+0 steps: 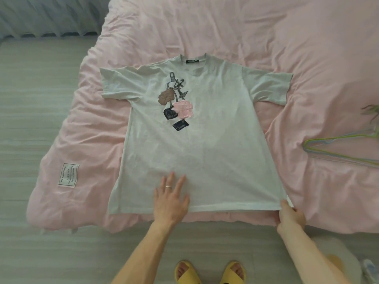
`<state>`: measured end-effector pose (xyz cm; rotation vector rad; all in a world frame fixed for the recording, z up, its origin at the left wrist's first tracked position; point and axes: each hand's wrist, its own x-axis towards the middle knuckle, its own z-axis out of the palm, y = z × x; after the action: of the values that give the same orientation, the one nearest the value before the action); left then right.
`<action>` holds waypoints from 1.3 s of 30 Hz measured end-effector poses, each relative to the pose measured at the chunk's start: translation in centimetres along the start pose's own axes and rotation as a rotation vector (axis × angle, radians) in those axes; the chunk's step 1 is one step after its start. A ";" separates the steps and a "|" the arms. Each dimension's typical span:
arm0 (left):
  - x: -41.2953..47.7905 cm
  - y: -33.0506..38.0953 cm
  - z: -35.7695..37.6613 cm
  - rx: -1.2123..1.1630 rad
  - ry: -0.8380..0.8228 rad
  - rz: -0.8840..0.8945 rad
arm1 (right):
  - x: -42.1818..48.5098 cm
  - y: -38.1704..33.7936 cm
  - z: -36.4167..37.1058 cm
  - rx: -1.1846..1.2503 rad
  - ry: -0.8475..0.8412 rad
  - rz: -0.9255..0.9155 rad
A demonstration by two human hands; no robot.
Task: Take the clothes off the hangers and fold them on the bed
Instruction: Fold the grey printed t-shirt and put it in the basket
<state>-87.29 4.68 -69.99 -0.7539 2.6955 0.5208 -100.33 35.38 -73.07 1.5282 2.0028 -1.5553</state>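
A pale grey T-shirt (205, 144) with a keychain print on the chest lies spread flat, front up, on the pink duvet (235, 33) of the bed. Its collar points away from me and both sleeves are spread out. My left hand (171, 198) rests flat with fingers apart on the lower hem, left of middle. My right hand (291, 216) pinches the shirt's lower right hem corner. Empty wire hangers (340, 148), green and bluish, lie on the duvet at the right edge.
A white label (68, 175) is sewn on the duvet's near left corner. Grey bedding (41, 99) shows to the left and along the near edge. My feet in yellow slippers (211, 272) stand below. A plant's leaves (372, 110) poke in at right.
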 end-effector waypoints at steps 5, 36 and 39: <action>-0.4 1.2 1.4 0.196 -0.237 -0.030 | 0.7 1.2 -0.8 -0.229 0.005 -0.084; 18.2 19.4 -11.2 0.232 -0.236 0.013 | -3.3 -22.4 12.1 -1.707 -0.762 -1.005; 21.7 20.4 -12.8 0.156 -0.228 0.074 | -3.2 -28.0 13.8 -1.608 -0.718 -1.006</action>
<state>-118.47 6.09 -61.30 -0.5211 2.5225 0.3821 -126.62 24.59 -59.85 -0.5889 2.2962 -0.0403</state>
